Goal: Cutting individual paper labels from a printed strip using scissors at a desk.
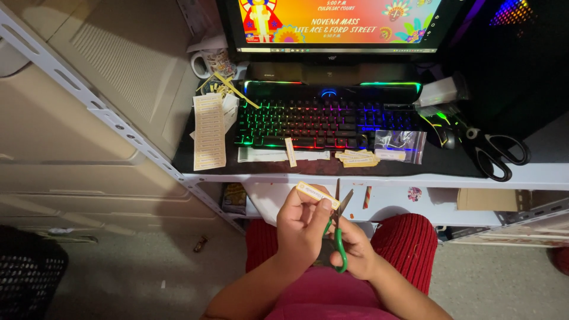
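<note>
While the left hand (302, 228) is pinching a small yellow paper label (318, 195) between thumb and fingers, the right hand (352, 252) is holding green-handled scissors (339, 228) just beside it, with fingers closed through the loops. The blades are pointing up and are standing a little open, close to the right end of the label. The label is sitting up in the air over the person's lap, just below the edge of the counter (367, 176). It looks very light and thin, so it is likely bending and flopping if held by one tip only. It is probably best to be holding it near the middle or close to where the cut goes, with a soft pinch so it is not crumpling. The scissors look hard and stiff, and the safe place to be taking them is the green loops, not the sharp blades. Going outward, a little pile of cut labels (357, 157) is lying on the counter, next to a clear plastic bag (400, 146). A long sheet of labels (209, 131) is lying at the left of the glowing keyboard (323, 121). Big black scissors (496, 153) are resting far to the right, well apart from the hands.
</note>
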